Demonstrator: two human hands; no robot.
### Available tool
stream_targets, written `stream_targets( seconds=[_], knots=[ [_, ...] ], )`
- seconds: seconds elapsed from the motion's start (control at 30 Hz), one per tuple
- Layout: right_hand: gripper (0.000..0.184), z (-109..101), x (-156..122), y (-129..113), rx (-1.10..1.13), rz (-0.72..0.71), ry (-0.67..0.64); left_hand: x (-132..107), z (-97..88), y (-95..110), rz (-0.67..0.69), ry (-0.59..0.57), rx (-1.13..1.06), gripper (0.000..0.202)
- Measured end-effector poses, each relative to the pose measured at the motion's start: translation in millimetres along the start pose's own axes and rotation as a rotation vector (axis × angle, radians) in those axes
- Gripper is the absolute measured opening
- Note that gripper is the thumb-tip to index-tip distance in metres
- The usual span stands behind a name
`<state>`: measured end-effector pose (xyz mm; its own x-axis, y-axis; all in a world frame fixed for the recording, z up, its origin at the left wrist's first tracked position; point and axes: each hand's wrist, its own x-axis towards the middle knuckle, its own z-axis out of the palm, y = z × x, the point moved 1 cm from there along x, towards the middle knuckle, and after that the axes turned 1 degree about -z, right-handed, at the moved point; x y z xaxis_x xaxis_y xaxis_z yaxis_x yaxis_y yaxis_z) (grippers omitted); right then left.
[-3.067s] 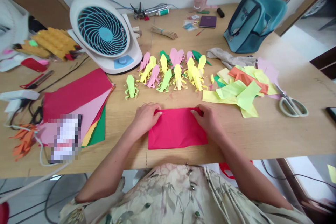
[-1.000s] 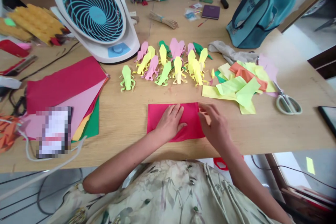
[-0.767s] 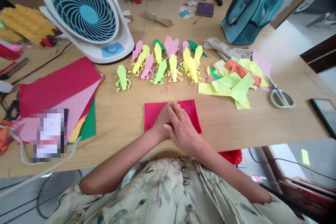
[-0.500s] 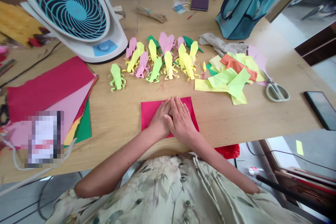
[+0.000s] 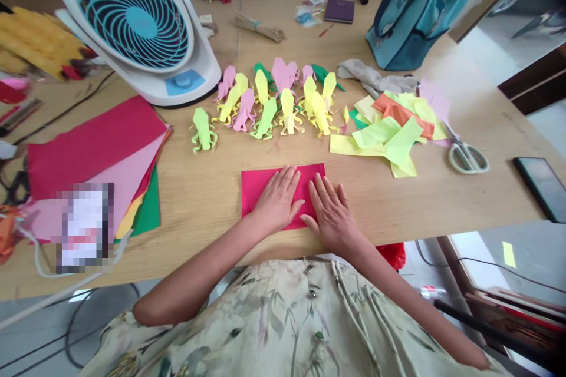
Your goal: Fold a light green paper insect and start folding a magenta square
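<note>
A red sheet of paper (image 5: 256,185) lies flat on the wooden table near its front edge. My left hand (image 5: 279,197) rests palm down on the middle of the sheet, fingers stretched out. Flat over the sheet's right edge is my right hand (image 5: 329,206), its fingers extended and the thumb apart. Neither hand grasps anything. Beyond the paper stand several folded paper figures with thin legs, among them a light green one (image 5: 203,129), a yellow one (image 5: 289,112) and a pink one (image 5: 243,111).
Left are a white fan (image 5: 194,73), stacked coloured papers (image 5: 88,141) and a blurred-out rectangular object (image 5: 86,227) with a white cable. Right are paper scraps (image 5: 375,135), scissors (image 5: 467,156) and a phone (image 5: 542,188). A teal bag (image 5: 398,29) stands behind.
My right hand has slid right, off my left hand, to the paper's right edge. My left hand stays on the sheet. The whole view has shifted slightly.
</note>
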<state>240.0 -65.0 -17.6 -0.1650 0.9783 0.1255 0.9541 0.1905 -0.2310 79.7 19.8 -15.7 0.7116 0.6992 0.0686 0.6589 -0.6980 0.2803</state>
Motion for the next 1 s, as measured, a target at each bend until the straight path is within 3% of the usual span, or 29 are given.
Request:
stream_targets(
  seconds=[0.1, 0.23, 0.3, 0.4, 0.53, 0.6, 0.77, 1.0],
  knots=[
    [0.072, -10, -22, 10, -0.028, -0.041, -0.04, 0, -1.1, 1, 0.01, 0.016, -0.012, 0.067],
    [0.066, -40, -44, 25, -0.011, -0.132, -0.14, 0, -2.5, 1, 0.012, 0.022, -0.023, 0.071],
    [0.053, -57, -37, 26, 0.049, -0.113, -0.136, 0, -3.2, 2, 0.009, 0.012, -0.025, 0.071],
    [0.041, -68, 3, 14, 0.263, -0.07, 0.015, 0, -3.0, 1, 0.011, 0.003, -0.034, 0.071],
    [0.048, -41, 69, -3, 0.467, -0.081, 0.195, 1, -0.3, 0, 0.03, 0.004, -0.045, 0.071],
    [0.053, -17, 88, -2, 0.468, -0.046, 0.181, 1, 0.3, 1, 0.013, 0.009, -0.044, 0.071],
    [0.05, 21, 91, 13, 0.379, -0.126, 0.095, -2, -2.3, 4, -0.019, 0.011, -0.027, 0.071],
    [0.049, 24, 90, 15, 0.327, -0.156, 0.097, -5, -2.8, 6, -0.09, -0.032, 0.015, 0.068]
  ],
)
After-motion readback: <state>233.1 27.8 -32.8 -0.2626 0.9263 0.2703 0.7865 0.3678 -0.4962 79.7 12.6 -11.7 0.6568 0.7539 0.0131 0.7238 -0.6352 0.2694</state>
